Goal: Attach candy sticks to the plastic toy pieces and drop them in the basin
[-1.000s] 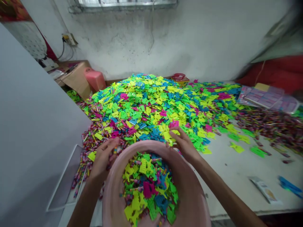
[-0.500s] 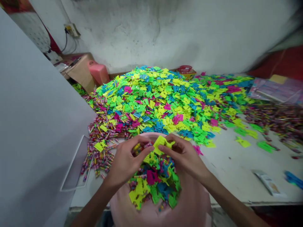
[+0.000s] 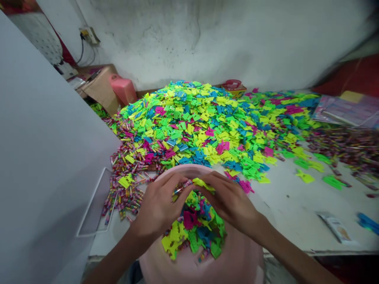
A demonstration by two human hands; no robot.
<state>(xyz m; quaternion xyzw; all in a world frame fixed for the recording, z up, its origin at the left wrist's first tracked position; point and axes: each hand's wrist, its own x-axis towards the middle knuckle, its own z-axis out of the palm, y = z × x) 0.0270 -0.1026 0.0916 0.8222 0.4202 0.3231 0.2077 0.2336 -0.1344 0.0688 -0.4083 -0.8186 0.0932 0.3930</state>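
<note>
Over a pink basin [image 3: 239, 262], my two hands meet with fingertips close together. My left hand [image 3: 158, 203] is closed on a small candy tube [image 3: 179, 190] with a clear, printed wrapper; whether it holds more than one is hidden. My right hand [image 3: 233, 197] pinches a flat yellow plastic piece [image 3: 204, 184], partly covered by its fingers and touching or close to the left fingertips. Below them in the basin lie mixed yellow, green, blue and magenta plastic pieces [image 3: 192, 221] with some candy tubes among them.
Behind the basin rises a large heap of bright plastic pieces [image 3: 189, 118]. Candy tubes [image 3: 127, 197] are piled at left, more at right [image 3: 349, 150]. A white panel [image 3: 53, 157] borders the left side. A pink jug [image 3: 123, 90], a small packet [image 3: 334, 228] and a blue object [image 3: 368, 223] also lie around.
The yellow plastic piece has tipped flatter and lower between my hands. My right fingers have turned over it and cover more of it. My left hand keeps its hold.
</note>
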